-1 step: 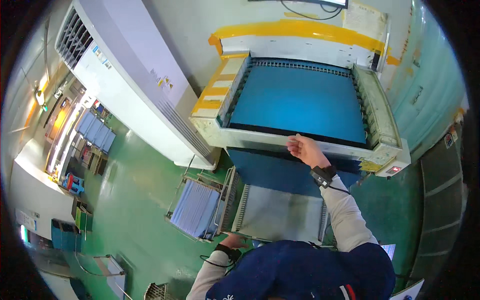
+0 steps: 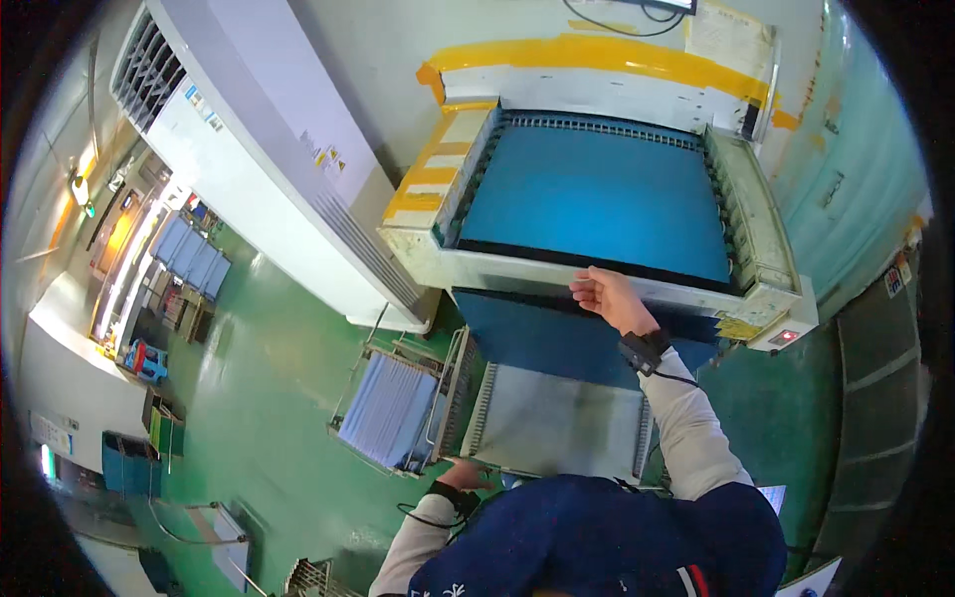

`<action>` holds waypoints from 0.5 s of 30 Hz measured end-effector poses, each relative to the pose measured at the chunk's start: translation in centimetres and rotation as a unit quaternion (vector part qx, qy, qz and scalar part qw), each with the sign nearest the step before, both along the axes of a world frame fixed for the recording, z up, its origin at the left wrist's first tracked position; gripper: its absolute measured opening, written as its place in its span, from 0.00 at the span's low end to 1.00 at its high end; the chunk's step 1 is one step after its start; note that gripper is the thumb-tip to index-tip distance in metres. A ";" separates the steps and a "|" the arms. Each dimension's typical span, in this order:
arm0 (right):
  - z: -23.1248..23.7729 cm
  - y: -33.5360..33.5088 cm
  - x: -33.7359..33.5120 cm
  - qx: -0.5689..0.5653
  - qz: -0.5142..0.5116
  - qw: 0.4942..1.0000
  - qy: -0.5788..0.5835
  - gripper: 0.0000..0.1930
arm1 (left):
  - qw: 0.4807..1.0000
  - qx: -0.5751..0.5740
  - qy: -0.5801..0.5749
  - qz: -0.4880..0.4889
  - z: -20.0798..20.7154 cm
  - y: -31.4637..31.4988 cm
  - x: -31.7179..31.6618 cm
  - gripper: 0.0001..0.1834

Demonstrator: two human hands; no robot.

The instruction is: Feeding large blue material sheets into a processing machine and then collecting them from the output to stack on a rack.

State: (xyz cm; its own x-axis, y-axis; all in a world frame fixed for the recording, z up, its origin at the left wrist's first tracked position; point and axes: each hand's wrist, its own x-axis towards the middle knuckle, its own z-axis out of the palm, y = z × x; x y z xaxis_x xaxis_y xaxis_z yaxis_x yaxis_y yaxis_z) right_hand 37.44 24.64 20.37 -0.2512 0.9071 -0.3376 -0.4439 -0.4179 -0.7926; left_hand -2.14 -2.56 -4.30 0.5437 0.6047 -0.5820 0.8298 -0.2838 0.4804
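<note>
My right hand [image 2: 609, 301] hovers at the front edge of a pale machine [image 2: 517, 275], its fingers loosely bent and nothing seen in them. A large flat blue panel [image 2: 597, 194] lies in the machine's bed, between rows of small rollers. Below that front edge hangs or stands a dark blue sheet [image 2: 527, 333], partly behind my right arm. My left hand [image 2: 465, 475] is low by the near left corner of a grey panel rack [image 2: 557, 423], fingers apart. Whether it touches the rack cannot be told.
A wire rack of upright pale panels [image 2: 389, 413] stands left of the grey rack. A tall white air conditioner [image 2: 269, 169] rises at the left. Translucent curtains [image 2: 846, 189] hang at the right. A wheeled stand [image 2: 224, 542] is on the green floor.
</note>
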 end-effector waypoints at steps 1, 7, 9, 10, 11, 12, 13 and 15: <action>0.2 -0.6 -0.6 -0.008 0.008 1.000 -0.001 0.15 | 1.000 -0.008 -0.001 0.008 0.6 -0.5 0.3 0.49; -1.3 -3.6 -1.7 0.330 -0.027 0.805 -0.491 0.11 | 0.991 -0.067 0.117 -0.012 2.1 1.2 1.4 0.47; -1.0 -5.3 -2.7 0.340 -0.022 0.785 -0.517 0.11 | 0.993 -0.072 0.088 0.008 1.3 0.8 0.9 0.46; -1.2 -5.9 -2.8 0.370 -0.023 0.754 -0.542 0.10 | 0.992 -0.073 0.100 0.004 1.4 1.0 1.2 0.46; -1.4 -6.4 -2.8 0.400 -0.023 0.722 -0.564 0.09 | 0.991 -0.073 0.113 0.001 1.5 1.0 1.4 0.45; -1.5 -7.0 -2.8 0.416 -0.018 0.702 -0.578 0.08 | 0.991 -0.073 0.112 0.001 1.5 1.0 1.5 0.45; -1.5 -7.3 -2.7 0.415 -0.017 0.701 -0.579 0.08 | 0.994 -0.056 0.095 0.017 1.6 0.9 1.5 0.44; -1.2 -7.9 -2.8 0.451 -0.060 0.652 -0.606 0.10 | 0.996 -0.040 0.078 0.034 1.6 0.8 1.6 0.44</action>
